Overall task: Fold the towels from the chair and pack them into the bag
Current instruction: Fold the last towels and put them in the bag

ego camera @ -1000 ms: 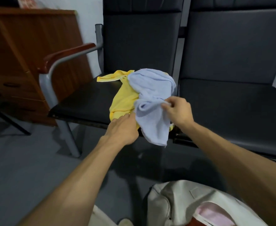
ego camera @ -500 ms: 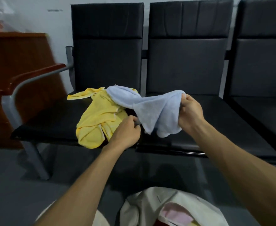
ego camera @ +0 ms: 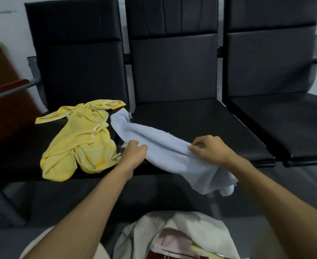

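a waiting area: a row of linked black padded seats (ego camera: 172,116) against a plain white wall (ego camera: 10,25), grey floor (ego camera: 13,240).

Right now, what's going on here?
A person is working on the light blue towel: the left hand grips one part and the right hand pinches another, holding it stretched over the front of the black chairs, unfolded. The yellow towel lies crumpled on the left seat, untouched. The cream bag sits open below, with something pink inside; neither of these towels is packed yet.
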